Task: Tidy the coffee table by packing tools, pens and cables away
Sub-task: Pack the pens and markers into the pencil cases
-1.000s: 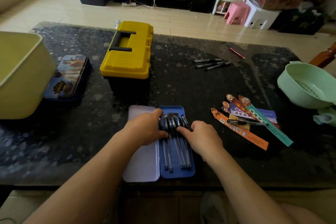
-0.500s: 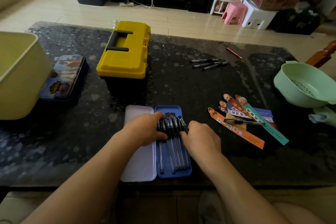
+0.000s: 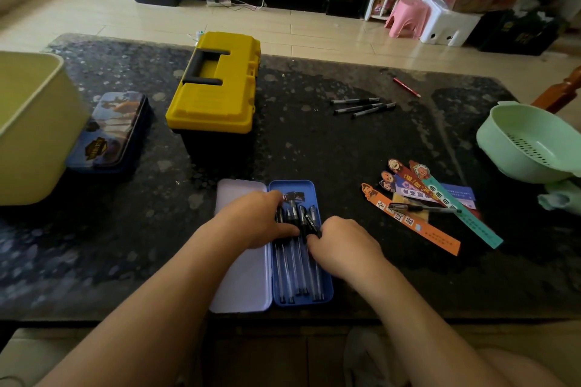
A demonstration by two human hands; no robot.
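Observation:
An open blue pencil case (image 3: 323,289) lies near the table's front edge, its pale lid (image 3: 242,280) folded out to the left. Several black pens (image 3: 297,267) lie side by side in it. My left hand (image 3: 254,218) rests over the pens' caps from the left, and my right hand (image 3: 342,245) presses on them from the right; fingertips of both touch the pens. Three more black pens (image 3: 361,105) and a red pen (image 3: 406,87) lie farther back on the table. Another black pen (image 3: 421,208) lies across colourful paper bookmarks (image 3: 418,207).
A shut yellow toolbox (image 3: 217,88) stands behind the case. A printed tin (image 3: 110,132) and a pale yellow bin (image 3: 34,126) are at the left. A green colander (image 3: 531,141) sits at the right edge. The dark stone table (image 3: 314,148) reaches to the floor beyond.
Both hands have shifted slightly closer together over the pens in the case. The case and the other things have stayed where they were.

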